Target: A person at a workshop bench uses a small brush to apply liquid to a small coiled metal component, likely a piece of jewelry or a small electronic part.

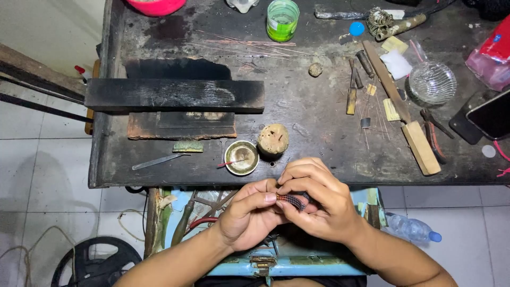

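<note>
My left hand (248, 212) and my right hand (317, 199) meet just below the front edge of the dark workbench (319, 117). Between the fingertips of both hands I hold a small dark piece with a reddish woven pattern (291, 200). My right fingers curl over its top and hide most of it. Just beyond my hands on the bench sit a small round metal dish (241, 158) with a thin red-tipped stick in it and a round cork-like lump (273, 140).
A charred black block (174, 95) lies on the bench's left over a scorched slab. A flat metal file (158, 161), green cup (282, 19), glass bowl (431, 82), wooden stick (409, 122), pliers (433, 135) and a phone (491, 114) lie around. An open blue toolbox (287, 260) is under my hands.
</note>
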